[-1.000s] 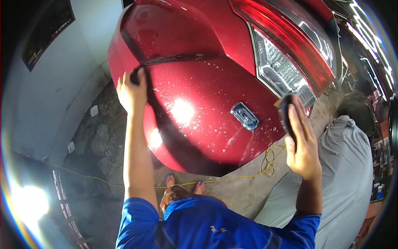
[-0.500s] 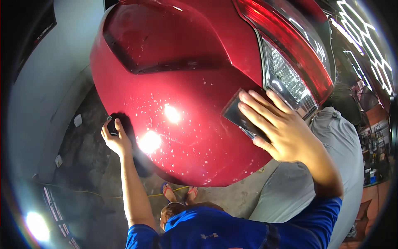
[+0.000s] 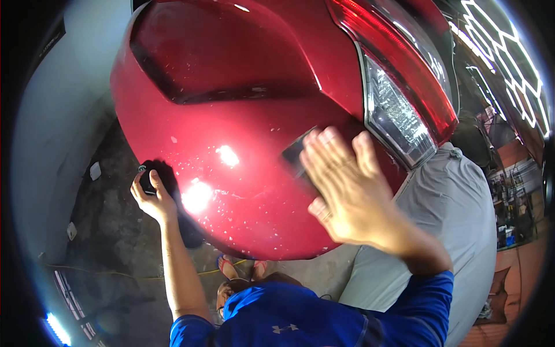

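A red car bumper point(image 3: 248, 191) fills the middle, speckled with pale spots and two bright light reflections. My right hand point(image 3: 347, 185) lies on its right part with fingers stretched, blurred by motion. Beneath the fingers is a flat dark sheet that looks like sandpaper point(image 3: 293, 151), pressed on the paint; most of it is hidden. At the bumper's left edge, my left hand point(image 3: 156, 199) has its fingers curled round a small, rounded black object point(image 3: 148, 180), whose kind is unclear. The clear-and-red tail light point(image 3: 402, 107) sits right of my right hand.
A grey cloth cover point(image 3: 445, 202) drapes over something on the right. On the floor below, a yellow cord point(image 3: 139, 277) runs past my sandalled feet point(image 3: 228, 267). A pale wall point(image 3: 58, 144) stands at the left. Shelves with small items point(image 3: 514, 196) are at the far right.
My right hand has slid left with the dark sheet, away from the tail light. My left hand still holds the black object at the bumper's edge. The view has shifted slightly.
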Available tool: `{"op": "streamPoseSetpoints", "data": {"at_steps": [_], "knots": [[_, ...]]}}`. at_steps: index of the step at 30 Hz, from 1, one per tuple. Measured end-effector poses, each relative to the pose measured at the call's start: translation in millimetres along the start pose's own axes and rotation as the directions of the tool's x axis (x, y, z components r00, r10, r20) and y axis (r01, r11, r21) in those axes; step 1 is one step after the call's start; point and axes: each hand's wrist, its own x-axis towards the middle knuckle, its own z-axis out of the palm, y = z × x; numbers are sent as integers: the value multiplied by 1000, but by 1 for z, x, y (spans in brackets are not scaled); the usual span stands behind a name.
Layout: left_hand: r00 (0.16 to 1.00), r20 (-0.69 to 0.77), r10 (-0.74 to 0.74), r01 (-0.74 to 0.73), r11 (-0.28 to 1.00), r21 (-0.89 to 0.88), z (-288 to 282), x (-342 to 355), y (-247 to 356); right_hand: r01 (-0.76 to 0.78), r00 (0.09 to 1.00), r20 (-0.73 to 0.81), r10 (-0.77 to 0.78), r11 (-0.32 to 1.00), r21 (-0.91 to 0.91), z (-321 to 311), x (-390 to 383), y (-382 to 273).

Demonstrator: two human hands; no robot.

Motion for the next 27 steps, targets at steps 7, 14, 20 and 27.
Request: {"op": "streamPoseSetpoints", "data": {"at_steps": [7,14,20,27], "knots": [[998,19,63,-62,996,-62,4,1,0,-261,956,-103,276,955,141,28,0,-55],[927,99,362,-357,932,-59,-2,14,-10,-569,778,-232,584,811,132,41,33,-73],[863,136,487,-464,869,-169,0,21,-14,-693,669,-351,655,720,23,43,42,-69],[701,160,695,-578,685,-443,-23,2,38,-706,656,-356,666,708,25,52,50,-78]]}}
